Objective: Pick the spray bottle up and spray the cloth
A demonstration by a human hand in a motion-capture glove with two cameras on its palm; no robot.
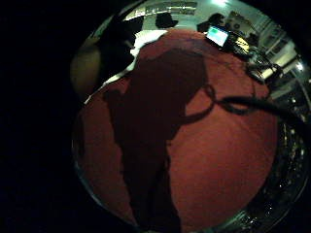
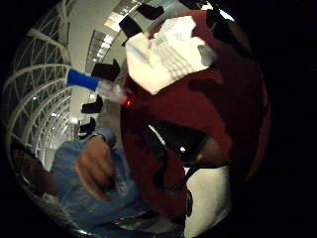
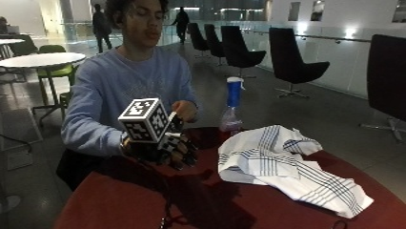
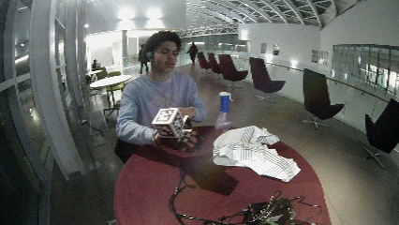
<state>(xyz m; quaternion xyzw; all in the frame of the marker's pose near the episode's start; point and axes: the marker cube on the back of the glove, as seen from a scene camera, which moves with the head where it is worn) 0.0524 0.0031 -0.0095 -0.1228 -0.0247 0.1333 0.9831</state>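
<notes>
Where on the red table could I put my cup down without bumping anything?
Bare red table shows below the gloved right hand, up to the cloth. Behind the cloth stands the spray bottle, so it is crowded there. The wide outside view shows tangled cables at the table's front edge.

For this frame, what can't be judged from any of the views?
1. The gloved right hand: in the outside views the marker cube covers its back and its fingers are dark against the table.
2. The spray bottle: its base sits behind the cloth in the outside view; the liquid level is too small to read.
3. The bare hand: partly behind the cube.
</notes>
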